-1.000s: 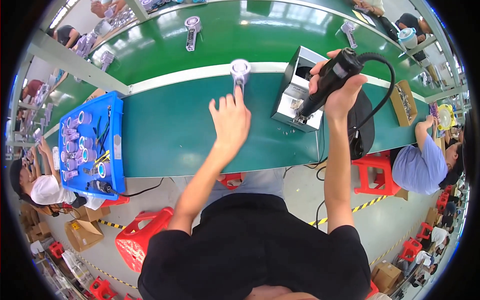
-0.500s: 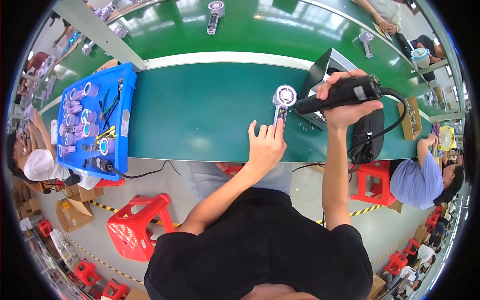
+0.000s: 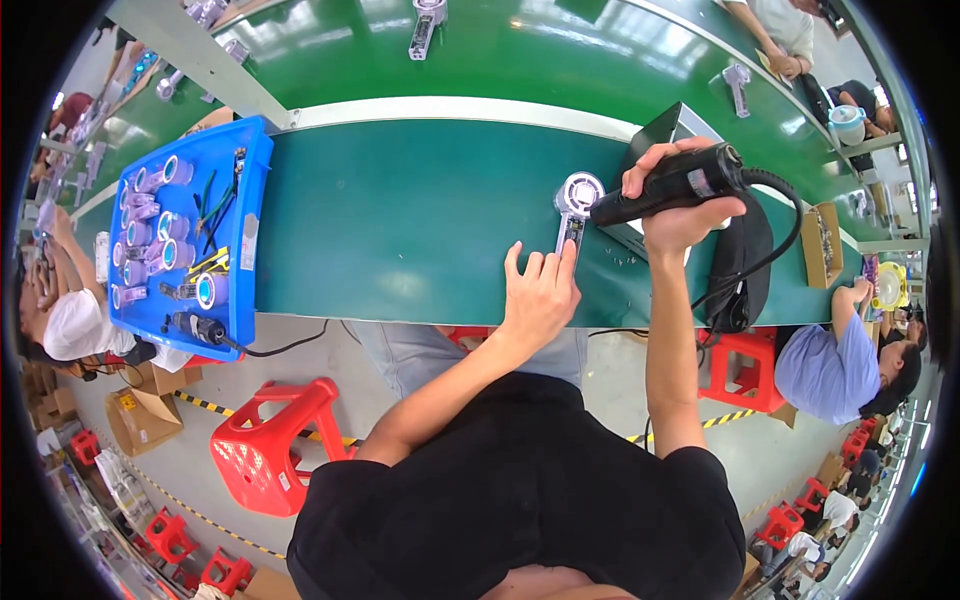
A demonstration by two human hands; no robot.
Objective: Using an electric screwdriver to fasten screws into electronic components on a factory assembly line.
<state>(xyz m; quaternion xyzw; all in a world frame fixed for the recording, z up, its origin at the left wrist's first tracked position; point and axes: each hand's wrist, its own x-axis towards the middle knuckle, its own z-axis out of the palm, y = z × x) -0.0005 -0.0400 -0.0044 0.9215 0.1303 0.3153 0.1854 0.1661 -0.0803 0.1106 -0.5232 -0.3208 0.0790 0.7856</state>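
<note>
A lavender handheld fan (image 3: 579, 194) lies on the green worktop, its round head away from me and its handle open, showing the parts inside. My left hand (image 3: 541, 298) holds the handle's near end, fingers bent, pressing it to the worktop. In my right hand (image 3: 680, 215) is a black electric screwdriver (image 3: 668, 188), fingers wrapped round its thick body. It is tilted, with its front end beside the fan's right side, near where head and handle join. I cannot make out a bit or whether it touches the fan.
On the left stands a blue tray (image 3: 252, 230) with several fans, pliers and another corded tool. Behind the screwdriver is a grey-black metal box (image 3: 672, 128); a black pouch (image 3: 742, 262) lies to the right. Small screws (image 3: 618, 261) are scattered nearby. A cardboard box (image 3: 823, 245) sits farther right.
The fan and my left hand have shifted slightly right, and the screwdriver's front end is a little closer to the fan. Both holds are unchanged. The whole view has moved slightly.
</note>
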